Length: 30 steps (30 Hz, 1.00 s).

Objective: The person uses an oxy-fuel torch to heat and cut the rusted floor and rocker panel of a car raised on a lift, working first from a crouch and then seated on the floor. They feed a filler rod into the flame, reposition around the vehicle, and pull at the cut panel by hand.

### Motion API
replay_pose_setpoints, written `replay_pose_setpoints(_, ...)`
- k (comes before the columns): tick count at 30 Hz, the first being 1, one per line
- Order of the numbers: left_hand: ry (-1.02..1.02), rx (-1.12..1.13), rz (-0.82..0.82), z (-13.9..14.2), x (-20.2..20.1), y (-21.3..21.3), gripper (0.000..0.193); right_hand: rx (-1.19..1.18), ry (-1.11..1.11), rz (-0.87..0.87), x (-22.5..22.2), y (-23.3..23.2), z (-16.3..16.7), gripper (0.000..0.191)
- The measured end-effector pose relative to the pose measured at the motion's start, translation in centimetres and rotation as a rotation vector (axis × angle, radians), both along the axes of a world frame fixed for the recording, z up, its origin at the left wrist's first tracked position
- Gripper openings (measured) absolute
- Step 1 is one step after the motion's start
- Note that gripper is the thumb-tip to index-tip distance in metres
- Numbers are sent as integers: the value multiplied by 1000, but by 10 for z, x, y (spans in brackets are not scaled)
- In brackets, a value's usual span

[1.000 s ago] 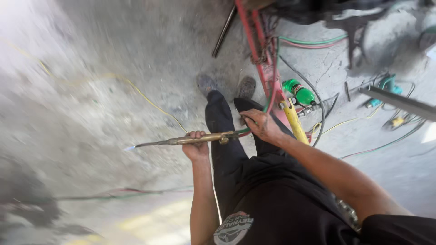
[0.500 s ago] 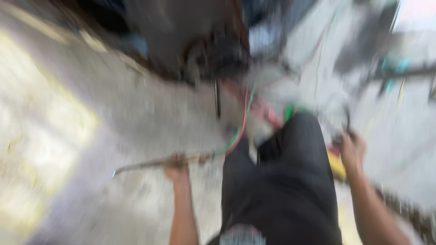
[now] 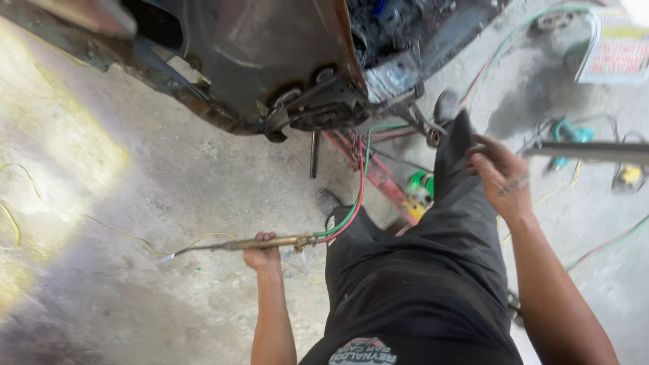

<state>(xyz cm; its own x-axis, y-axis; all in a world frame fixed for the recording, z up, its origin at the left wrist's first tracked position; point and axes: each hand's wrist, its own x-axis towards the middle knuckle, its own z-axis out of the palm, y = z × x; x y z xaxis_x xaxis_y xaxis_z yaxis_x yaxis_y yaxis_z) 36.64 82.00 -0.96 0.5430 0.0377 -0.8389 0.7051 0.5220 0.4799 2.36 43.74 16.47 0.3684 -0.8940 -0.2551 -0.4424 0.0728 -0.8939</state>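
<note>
My left hand [image 3: 262, 251] grips the brass handle of a long gas cutting torch [image 3: 230, 245] held level above the concrete floor, its thin nozzle pointing left. Red and green hoses [image 3: 353, 196] run from the torch's rear up toward a dark, rusty vehicle body [image 3: 270, 61]. My right hand [image 3: 501, 177] hangs free at the right, fingers loosely spread, holding nothing, beside my raised black-trousered leg [image 3: 466, 203].
A red metal frame [image 3: 368, 169] and a green and yellow tool [image 3: 419, 188] lie under the vehicle. A thin yellow wire [image 3: 108, 230] snakes across the floor at left. More cables, a teal tool [image 3: 564, 132] and a grey bar [image 3: 595, 152] are at right.
My right hand has let go of the torch's rear end and swung out to the right. I have stepped toward the vehicle body; my left hand still carries the torch.
</note>
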Motion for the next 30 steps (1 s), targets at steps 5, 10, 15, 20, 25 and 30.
replay_pose_setpoints(5,-27,86,247,13,-48,6,25,452,-272,-13,42,-161,-61,45)
replay_pose_setpoints(10,-41,284,411,49,-140,-43,36,494,-426,-13,97,-385,-159,54)
replay_pose_setpoints(15,-10,341,375,82,-206,-119,24,579,-475,-158,173,-459,-219,67)
replay_pose_setpoints(20,48,448,346,84,-222,-168,37,656,-617,-270,206,-452,-212,85)
replay_pose_setpoints(25,91,512,312,82,-217,-190,38,642,-679,-246,178,-464,-180,78)
replay_pose_setpoints(30,56,526,319,85,-207,-201,46,524,-726,-175,150,-513,-197,71)
